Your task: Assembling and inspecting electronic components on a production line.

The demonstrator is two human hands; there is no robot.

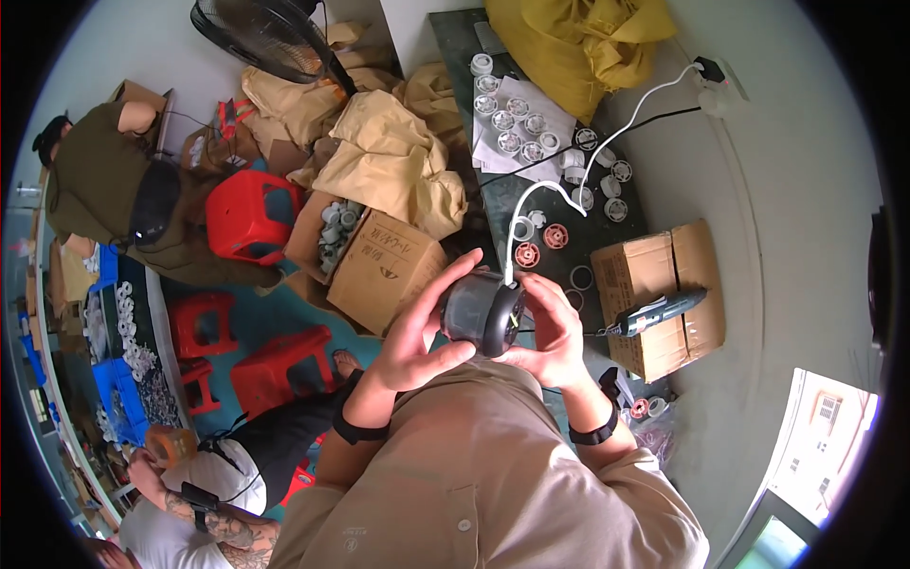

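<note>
Between my two hands, in front of my chest, is a round device (471,312) with a translucent grey cup-like body and a thick black rim. My left hand (420,329) wraps round the cup side, while my right hand (553,334) grips the black rim. A white cable (518,211) runs from the device over the dark table to a wall socket (713,72). Beyond my hands, round white parts (509,143) lie on white paper, with loose ones beside it. Two pinkish-red round parts (555,235) rest closer to me.
An electric screwdriver (659,312) lies on a closed carton (704,284) at right. A yellow sack (583,47) sits at the table's far end. Leftward are an open carton (391,268), red stools (248,216), a fan (270,38) and two people (104,185) at a parts-covered bench.
</note>
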